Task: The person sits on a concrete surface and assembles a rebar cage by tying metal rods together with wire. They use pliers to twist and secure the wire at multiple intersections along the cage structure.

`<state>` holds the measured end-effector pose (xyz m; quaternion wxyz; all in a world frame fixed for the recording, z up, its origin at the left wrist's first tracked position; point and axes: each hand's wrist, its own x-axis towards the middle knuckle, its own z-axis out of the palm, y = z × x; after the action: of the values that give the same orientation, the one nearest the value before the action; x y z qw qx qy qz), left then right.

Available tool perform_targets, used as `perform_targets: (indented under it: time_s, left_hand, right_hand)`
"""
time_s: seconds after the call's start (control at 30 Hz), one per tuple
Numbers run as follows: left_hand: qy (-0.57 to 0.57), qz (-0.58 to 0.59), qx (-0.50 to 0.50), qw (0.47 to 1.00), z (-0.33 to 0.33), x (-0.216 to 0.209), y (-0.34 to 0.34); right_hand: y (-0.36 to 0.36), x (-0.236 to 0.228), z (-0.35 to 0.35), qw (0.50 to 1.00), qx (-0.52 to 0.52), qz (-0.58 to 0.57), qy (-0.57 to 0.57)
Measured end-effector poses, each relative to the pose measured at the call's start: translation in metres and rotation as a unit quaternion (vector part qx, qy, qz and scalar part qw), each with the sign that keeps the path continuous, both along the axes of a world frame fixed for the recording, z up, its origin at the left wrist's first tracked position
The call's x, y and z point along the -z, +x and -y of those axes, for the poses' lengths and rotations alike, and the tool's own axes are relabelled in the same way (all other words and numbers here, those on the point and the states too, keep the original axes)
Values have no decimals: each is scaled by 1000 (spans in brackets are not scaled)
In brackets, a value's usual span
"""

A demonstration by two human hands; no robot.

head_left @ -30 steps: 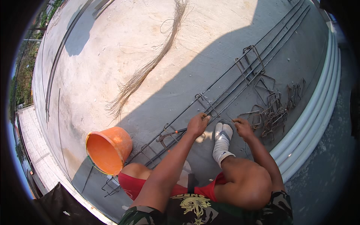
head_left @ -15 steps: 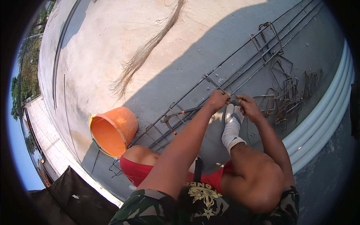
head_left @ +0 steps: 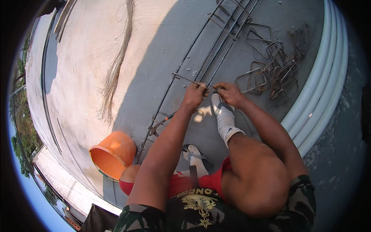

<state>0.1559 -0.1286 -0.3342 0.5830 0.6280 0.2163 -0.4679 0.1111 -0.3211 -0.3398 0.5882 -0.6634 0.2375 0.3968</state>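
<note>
My left hand (head_left: 195, 96) is closed at the corner of a bent steel stirrup (head_left: 181, 77) that lies across long reinforcing bars (head_left: 210, 58). Close to its right, my right hand (head_left: 229, 94) has thumb and fingers pinched together just above the toe of my forward foot (head_left: 225, 121), in a white sock and dark sandal. What the right fingers hold is too small to tell. Partly behind my left forearm, a dark tool with orange marks (head_left: 161, 123), which looks like pincers, rests against the bars.
An orange bucket (head_left: 123, 145) lies tipped beside my left knee. Loose stirrups (head_left: 280, 63) are heaped to the right, before thick pale pipes (head_left: 322, 81). A bundle of thin wire (head_left: 118, 69) lies on the sunlit concrete at left.
The view has turned, so the bars run more steeply and the bucket sits lower. Both hands stay at the stirrup's corner and the forward foot, now slightly farther apart.
</note>
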Motion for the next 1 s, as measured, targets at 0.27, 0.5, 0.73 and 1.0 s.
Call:
perform_targets:
  time_s: [0.27,0.5,0.73,1.0]
  left_hand:
    - [103,133,-61,984,16,0,-20]
    - [256,251,-47,932,21,-6,-29]
    - [216,253,-110,936,27,-11,-28]
    - [165,256,-103,947,15,1,-18]
  right_hand:
    - [2,4,-14,995,64,-21,71]
    - [13,18,-18,995,54,-3,79]
    - [16,19,-24,984,95,-79,131]
    - [16,8,-22,994,54,-29,91]
